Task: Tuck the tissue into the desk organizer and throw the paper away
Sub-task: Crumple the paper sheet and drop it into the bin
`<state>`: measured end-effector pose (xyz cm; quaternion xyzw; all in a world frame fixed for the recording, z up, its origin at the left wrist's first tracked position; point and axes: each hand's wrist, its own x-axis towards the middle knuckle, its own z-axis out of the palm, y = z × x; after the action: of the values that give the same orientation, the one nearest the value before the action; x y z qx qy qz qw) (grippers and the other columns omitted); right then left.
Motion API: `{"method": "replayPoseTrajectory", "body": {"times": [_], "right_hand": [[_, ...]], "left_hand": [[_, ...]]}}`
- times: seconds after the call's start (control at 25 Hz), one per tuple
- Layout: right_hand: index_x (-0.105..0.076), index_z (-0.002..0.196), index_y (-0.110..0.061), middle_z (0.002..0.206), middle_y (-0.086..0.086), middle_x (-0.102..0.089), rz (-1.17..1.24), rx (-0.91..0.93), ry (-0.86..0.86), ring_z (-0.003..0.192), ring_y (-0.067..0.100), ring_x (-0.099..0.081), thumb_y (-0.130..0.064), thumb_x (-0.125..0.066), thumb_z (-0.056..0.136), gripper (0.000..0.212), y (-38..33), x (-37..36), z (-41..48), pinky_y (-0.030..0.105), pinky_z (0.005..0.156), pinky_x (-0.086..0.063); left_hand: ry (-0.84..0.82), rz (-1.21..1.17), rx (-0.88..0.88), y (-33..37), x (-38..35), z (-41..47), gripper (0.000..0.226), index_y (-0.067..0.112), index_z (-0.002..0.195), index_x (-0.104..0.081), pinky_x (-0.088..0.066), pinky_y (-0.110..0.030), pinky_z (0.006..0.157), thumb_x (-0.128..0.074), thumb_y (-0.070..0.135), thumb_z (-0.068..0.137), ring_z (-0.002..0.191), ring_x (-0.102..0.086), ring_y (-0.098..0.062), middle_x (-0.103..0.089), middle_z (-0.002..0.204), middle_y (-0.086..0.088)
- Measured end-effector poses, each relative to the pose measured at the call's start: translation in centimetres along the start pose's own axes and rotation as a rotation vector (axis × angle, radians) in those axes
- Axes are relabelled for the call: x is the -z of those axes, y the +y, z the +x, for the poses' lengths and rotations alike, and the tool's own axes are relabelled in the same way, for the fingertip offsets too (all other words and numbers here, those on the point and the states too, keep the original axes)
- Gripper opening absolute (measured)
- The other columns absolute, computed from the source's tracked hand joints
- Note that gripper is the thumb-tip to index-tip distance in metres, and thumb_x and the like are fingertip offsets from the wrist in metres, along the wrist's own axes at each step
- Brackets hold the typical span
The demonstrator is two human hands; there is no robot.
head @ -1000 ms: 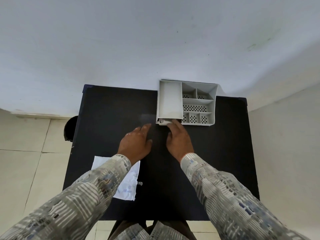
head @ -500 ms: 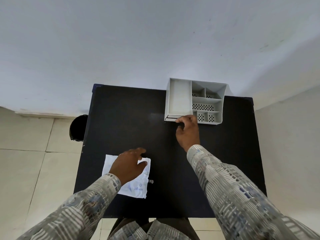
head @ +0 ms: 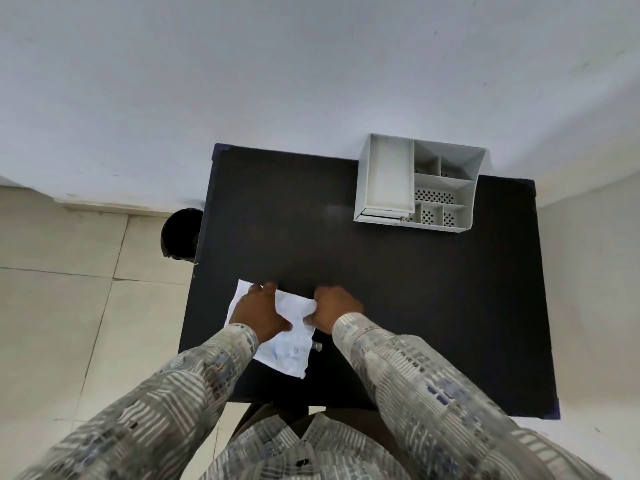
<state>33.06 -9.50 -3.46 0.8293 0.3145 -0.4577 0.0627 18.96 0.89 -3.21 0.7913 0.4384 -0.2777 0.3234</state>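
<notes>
A white sheet of paper (head: 287,348) with faint blue print lies at the near left of the black table (head: 415,306). My left hand (head: 258,311) rests on its left part, thumb closed over it. My right hand (head: 334,310) grips its right edge, and the paper is creased between the two hands. The grey desk organizer (head: 446,228) stands at the far right corner, clear of both hands. A thin white strip, seemingly the tissue (head: 384,213), shows in the slot under its long left tray.
A black round bin (head: 180,233) stands on the tiled floor just past the table's left edge, against the wall. A small grey object (head: 317,347) lies beside the paper's right edge. The white wall runs behind the table.
My right hand left the organizer's front and came back to the paper's right edge. My left hand moved from the table's middle onto the paper, which now shows creases.
</notes>
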Motion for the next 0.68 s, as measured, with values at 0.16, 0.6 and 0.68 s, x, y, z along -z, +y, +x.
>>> {"method": "replayPoseTrajectory", "body": {"times": [0.16, 0.6, 0.68], "right_hand": [[-0.08, 0.102, -0.018, 0.111, 0.004, -0.078, 0.213, 0.026, -0.011, 0.1, 0.025, -0.073, -0.026, -0.074, 0.089, 0.017, -0.9, -0.7, -0.6, 0.034, 0.093, -0.059], [-0.068, 0.109, -0.006, 0.098, 0.019, -0.071, 1.574, 0.213, -0.43, 0.086, 0.031, -0.073, -0.009, -0.055, 0.102, 0.014, -1.7, 2.8, -11.2, 0.049, 0.086, -0.06], [-0.069, 0.112, -0.002, 0.107, 0.019, -0.073, 1.478, 0.306, -0.31, 0.095, 0.034, -0.074, -0.01, -0.056, 0.104, 0.018, -1.0, 3.4, -13.4, 0.053, 0.088, -0.062]], "left_hand": [[0.039, -0.153, -0.041, -1.3, -1.5, -1.5, 0.107, 0.021, 0.162, -0.035, -0.044, -0.039, 0.115, -0.089, 0.045, 0.072, 0.143, -0.05, -0.031, -0.048, 0.158, -0.012], [0.002, -1.277, -0.18, 1.1, 0.1, -10.8, 0.042, 0.023, 0.132, -0.07, -0.064, -0.058, 0.089, -0.077, 0.009, 0.092, 0.107, -0.078, -0.036, -0.08, 0.119, -0.014], [0.066, -1.354, -0.174, 2.4, 0.9, -13.2, 0.033, 0.02, 0.122, -0.077, -0.064, -0.056, 0.086, -0.078, 0.009, 0.09, 0.102, -0.079, -0.038, -0.081, 0.113, -0.017]]}}
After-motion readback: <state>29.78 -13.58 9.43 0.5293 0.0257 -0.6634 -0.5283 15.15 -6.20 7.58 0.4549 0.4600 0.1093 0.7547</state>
